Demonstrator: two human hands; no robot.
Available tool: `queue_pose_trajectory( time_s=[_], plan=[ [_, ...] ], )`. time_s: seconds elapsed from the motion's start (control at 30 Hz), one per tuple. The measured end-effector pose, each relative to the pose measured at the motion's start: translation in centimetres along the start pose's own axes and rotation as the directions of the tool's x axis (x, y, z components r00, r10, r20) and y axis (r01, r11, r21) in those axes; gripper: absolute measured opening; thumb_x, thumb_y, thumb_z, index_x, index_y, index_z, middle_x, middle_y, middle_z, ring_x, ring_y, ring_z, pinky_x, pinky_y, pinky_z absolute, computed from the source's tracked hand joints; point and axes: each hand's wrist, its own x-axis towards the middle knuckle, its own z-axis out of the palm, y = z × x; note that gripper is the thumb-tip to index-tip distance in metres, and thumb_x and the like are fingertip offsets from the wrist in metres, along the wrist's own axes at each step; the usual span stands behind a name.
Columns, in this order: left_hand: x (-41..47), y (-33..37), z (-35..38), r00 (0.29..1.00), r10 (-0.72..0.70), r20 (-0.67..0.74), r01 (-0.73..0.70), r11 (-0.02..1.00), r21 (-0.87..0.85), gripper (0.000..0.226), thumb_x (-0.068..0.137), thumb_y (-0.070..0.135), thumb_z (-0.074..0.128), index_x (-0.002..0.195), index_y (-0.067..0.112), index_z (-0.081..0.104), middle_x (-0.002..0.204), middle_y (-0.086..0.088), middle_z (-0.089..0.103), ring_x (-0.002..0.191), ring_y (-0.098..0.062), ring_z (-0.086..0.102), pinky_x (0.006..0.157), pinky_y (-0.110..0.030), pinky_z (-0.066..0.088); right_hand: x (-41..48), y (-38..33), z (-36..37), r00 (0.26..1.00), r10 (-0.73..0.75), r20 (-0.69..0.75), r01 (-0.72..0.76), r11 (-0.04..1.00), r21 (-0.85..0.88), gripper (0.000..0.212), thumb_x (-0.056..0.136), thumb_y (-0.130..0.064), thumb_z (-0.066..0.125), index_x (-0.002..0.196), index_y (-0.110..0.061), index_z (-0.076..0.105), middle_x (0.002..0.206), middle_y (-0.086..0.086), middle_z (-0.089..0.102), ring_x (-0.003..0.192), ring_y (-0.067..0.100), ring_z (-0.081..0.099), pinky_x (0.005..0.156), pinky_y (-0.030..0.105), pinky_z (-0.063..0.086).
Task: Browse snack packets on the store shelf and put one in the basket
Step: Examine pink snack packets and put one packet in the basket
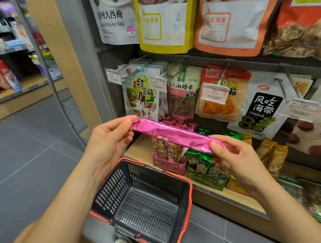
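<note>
Head: long shiny pink foil packet (174, 134)

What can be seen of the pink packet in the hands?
The pink packet is long and narrow, of shiny, creased metallic foil; no print shows on this side. It lies almost level, its right end a little lower, in front of the shelf and above the basket. The left hand pinches its left end, the right hand its right end.
</note>
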Motion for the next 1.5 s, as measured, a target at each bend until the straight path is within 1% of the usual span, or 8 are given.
queue_pose_trajectory(
  time_s=[0.2,0.33,0.47,0.67,0.9,1.27,1.4,1.5],
  plan=[
    [-0.3,-0.6,0.4,0.964,0.246,-0.104,-0.184,0.893,0.410,0.016,0.086,0.016,0.070,0.082,0.028,0.078,0.072,0.011,0.072,0.056,0.006,0.056,0.051,-0.008,0.043,0.4,0.0,0.0,0.991,0.122,-0.046,-0.120,0.992,0.043,0.040,0.088,-0.057,0.057,0.080,-0.022,0.076,0.062,0.002,0.061,0.048,0.013,0.051,0.041,0.021,0.039],
    [0.2,-0.8,0.4,0.976,0.168,-0.136,-0.115,0.936,0.331,0.020,0.090,0.018,0.066,0.077,0.025,0.078,0.075,0.001,0.074,0.067,-0.005,0.066,0.058,-0.018,0.051,0.5,-0.2,0.0,0.975,0.192,-0.111,-0.188,0.981,0.045,0.058,0.078,-0.069,0.058,0.066,-0.014,0.072,0.056,0.007,0.059,0.041,0.013,0.045,0.036,0.018,0.036],
    [0.1,-1.1,0.4,0.977,0.152,-0.152,-0.087,0.927,0.365,0.022,0.092,0.020,0.064,0.077,0.027,0.078,0.069,0.001,0.073,0.055,-0.004,0.058,0.044,-0.016,0.044,0.5,-0.2,0.0,0.975,0.206,-0.087,-0.208,0.978,-0.014,0.065,0.081,-0.072,0.050,0.075,-0.011,0.070,0.056,0.009,0.063,0.042,0.013,0.049,0.037,0.018,0.039],
    [0.5,-0.7,-0.7,0.981,0.132,-0.139,-0.097,0.968,0.230,0.020,0.094,0.015,0.058,0.089,0.022,0.076,0.071,-0.002,0.071,0.060,-0.008,0.061,0.046,-0.017,0.044,0.4,-0.5,0.0,0.984,0.140,0.112,-0.156,0.976,0.152,0.028,0.082,-0.042,0.060,0.104,-0.030,0.073,0.091,0.003,0.075,0.070,0.018,0.069,0.055,0.023,0.056],
    [0.5,0.1,-2.6,0.996,0.020,0.090,-0.036,0.984,0.177,0.025,0.081,0.002,0.063,0.086,0.020,0.079,0.083,-0.005,0.075,0.076,-0.017,0.071,0.063,-0.024,0.058,0.5,-1.0,-0.7,0.997,0.043,0.065,-0.058,0.968,0.243,0.019,0.075,-0.022,0.069,0.093,-0.019,0.074,0.093,0.008,0.074,0.090,0.024,0.072,0.062,0.023,0.058],
    [2.2,-3.1,-2.8,0.969,0.016,-0.246,0.044,0.970,0.238,0.017,0.087,0.003,0.066,0.080,0.016,0.075,0.068,-0.004,0.073,0.050,-0.007,0.059,0.044,-0.015,0.046,0.4,-1.2,0.8,0.994,-0.028,-0.109,0.064,0.938,0.342,0.010,0.070,-0.025,0.072,0.076,-0.019,0.077,0.074,0.012,0.073,0.055,0.016,0.068,0.045,0.016,0.052],
    [2.5,-4.6,-2.6,0.976,0.040,-0.213,0.072,0.868,0.491,0.017,0.094,0.007,0.058,0.083,0.017,0.067,0.059,0.004,0.066,0.044,-0.004,0.051,0.037,-0.017,0.037,0.2,-1.0,1.1,0.985,-0.079,-0.152,0.123,0.943,0.310,0.008,0.075,-0.026,0.070,0.077,-0.018,0.073,0.070,0.007,0.071,0.050,0.012,0.063,0.044,0.015,0.047],
    [2.5,-6.3,-2.1,0.990,-0.015,-0.143,0.115,0.679,0.725,0.020,0.097,0.014,0.054,0.080,0.023,0.060,0.078,-0.004,0.069,0.070,-0.019,0.061,0.062,-0.040,0.052,0.2,-1.1,0.9,0.970,-0.146,-0.194,0.180,0.969,0.171,0.010,0.089,-0.018,0.065,0.080,-0.020,0.071,0.069,-0.001,0.068,0.049,0.009,0.057,0.044,0.015,0.044]
  ],
)
